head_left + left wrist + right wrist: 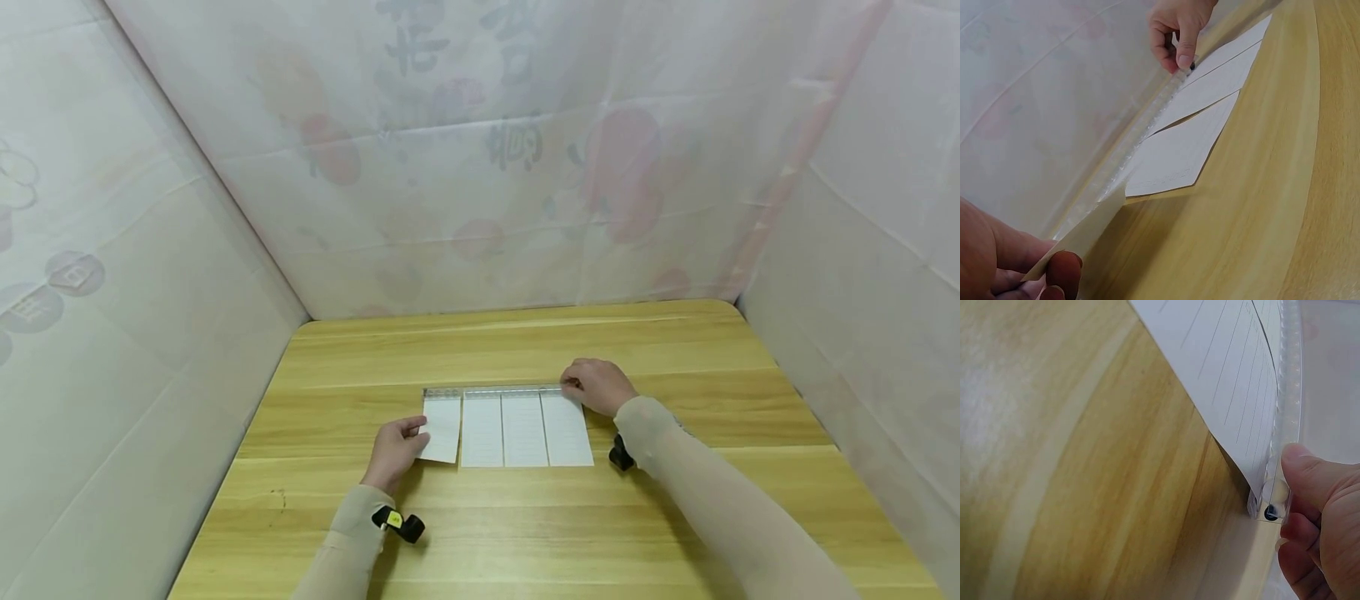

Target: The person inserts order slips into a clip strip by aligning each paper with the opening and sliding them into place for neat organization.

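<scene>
A clear plastic strip (517,391), seemingly a ticket rail with small beads or rollers inside, lies across the table with several white paper sheets hanging from it. My left hand (397,450) pinches the outer edge of the leftmost sheet (441,429) between thumb and fingers; this sheet is lifted off the table in the left wrist view. Three lined sheets (525,429) lie side by side to its right. At the strip's right end, my right hand (597,385) grips it, thumb on top in the right wrist view, near a black round piece (1270,512) in the end.
The wooden table (525,533) has rounded far corners. Pale printed curtains (480,167) hang behind it and on both sides. A black wrist camera (401,523) is strapped to the left sleeve, another (621,454) to the right.
</scene>
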`<state>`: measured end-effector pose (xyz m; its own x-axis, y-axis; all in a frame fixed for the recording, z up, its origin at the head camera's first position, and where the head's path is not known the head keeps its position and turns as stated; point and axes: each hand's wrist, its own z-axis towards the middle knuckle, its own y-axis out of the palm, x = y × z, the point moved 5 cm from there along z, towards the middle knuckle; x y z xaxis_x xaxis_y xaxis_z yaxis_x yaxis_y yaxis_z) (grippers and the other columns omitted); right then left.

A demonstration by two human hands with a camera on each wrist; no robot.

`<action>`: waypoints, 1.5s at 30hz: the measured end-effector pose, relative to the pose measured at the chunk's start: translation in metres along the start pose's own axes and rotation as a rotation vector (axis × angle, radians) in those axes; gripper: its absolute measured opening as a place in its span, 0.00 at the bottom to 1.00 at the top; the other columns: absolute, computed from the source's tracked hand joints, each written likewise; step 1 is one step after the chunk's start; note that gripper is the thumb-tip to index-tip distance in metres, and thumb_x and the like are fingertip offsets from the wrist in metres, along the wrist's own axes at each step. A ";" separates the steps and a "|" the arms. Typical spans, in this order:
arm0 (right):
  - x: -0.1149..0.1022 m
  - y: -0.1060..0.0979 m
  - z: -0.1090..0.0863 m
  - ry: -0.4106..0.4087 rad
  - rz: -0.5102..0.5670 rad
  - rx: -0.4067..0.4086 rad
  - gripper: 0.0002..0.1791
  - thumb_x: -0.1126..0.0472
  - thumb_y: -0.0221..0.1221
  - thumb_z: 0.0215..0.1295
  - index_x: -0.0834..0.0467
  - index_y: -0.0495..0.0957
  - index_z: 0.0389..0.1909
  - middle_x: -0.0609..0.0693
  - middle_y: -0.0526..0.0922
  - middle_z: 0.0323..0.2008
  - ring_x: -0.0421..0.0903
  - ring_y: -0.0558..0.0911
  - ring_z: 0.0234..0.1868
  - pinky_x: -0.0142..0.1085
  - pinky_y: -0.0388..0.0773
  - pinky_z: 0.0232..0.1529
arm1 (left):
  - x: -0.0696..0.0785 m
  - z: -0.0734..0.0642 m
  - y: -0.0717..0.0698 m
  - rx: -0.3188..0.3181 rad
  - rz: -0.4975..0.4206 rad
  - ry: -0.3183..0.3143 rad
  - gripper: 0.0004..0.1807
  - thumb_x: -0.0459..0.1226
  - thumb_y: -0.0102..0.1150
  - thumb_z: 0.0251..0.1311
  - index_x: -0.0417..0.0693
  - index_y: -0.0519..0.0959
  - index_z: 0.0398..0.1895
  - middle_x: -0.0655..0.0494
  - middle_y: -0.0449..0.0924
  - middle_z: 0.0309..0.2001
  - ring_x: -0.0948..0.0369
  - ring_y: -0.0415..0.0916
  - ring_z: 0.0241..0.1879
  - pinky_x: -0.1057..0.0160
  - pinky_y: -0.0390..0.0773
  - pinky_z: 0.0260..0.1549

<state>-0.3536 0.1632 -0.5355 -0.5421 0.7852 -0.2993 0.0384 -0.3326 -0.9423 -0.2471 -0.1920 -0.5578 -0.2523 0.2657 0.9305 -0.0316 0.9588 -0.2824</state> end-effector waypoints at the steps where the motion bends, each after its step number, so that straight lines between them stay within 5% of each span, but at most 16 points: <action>1: 0.000 -0.001 0.000 -0.003 0.002 0.003 0.06 0.56 0.66 0.61 0.50 0.85 0.37 0.40 0.80 0.33 0.38 0.78 0.33 0.38 0.78 0.38 | 0.000 0.000 0.000 0.001 -0.003 0.000 0.19 0.31 0.58 0.63 0.35 0.76 0.57 0.44 0.74 0.48 0.54 0.68 0.47 0.62 0.74 0.42; 27: -0.004 -0.003 -0.004 -0.018 -0.007 0.034 0.05 0.56 0.66 0.60 0.50 0.85 0.36 0.40 0.81 0.33 0.39 0.78 0.32 0.39 0.77 0.37 | 0.001 0.000 0.004 0.065 0.086 0.018 0.18 0.30 0.59 0.61 0.37 0.78 0.55 0.46 0.77 0.47 0.54 0.71 0.46 0.59 0.75 0.44; 31: -0.004 -0.002 -0.004 -0.019 -0.006 0.029 0.05 0.56 0.66 0.60 0.50 0.86 0.37 0.40 0.81 0.33 0.39 0.78 0.32 0.39 0.77 0.36 | 0.005 0.000 0.004 0.098 0.205 0.082 0.18 0.31 0.62 0.58 0.38 0.79 0.52 0.48 0.78 0.43 0.55 0.72 0.42 0.59 0.75 0.41; 36: -0.003 -0.002 -0.005 -0.005 -0.002 0.018 0.06 0.55 0.66 0.61 0.50 0.86 0.38 0.41 0.81 0.34 0.39 0.79 0.34 0.39 0.78 0.38 | 0.019 -0.005 0.004 0.096 0.434 0.262 0.22 0.35 0.68 0.54 0.36 0.79 0.52 0.44 0.76 0.47 0.49 0.74 0.47 0.50 0.75 0.48; 45: -0.002 -0.001 -0.006 0.009 0.006 0.021 0.06 0.55 0.65 0.61 0.49 0.85 0.37 0.40 0.81 0.34 0.39 0.79 0.34 0.40 0.78 0.40 | 0.019 -0.011 0.018 -0.214 0.903 0.487 0.40 0.52 0.70 0.51 0.44 0.71 0.65 0.44 0.60 0.70 0.45 0.55 0.69 0.45 0.58 0.64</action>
<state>-0.3477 0.1657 -0.5345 -0.5347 0.7877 -0.3059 0.0237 -0.3478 -0.9373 -0.2415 -0.1691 -0.5429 0.3210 0.8578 0.4014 0.1589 0.3691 -0.9157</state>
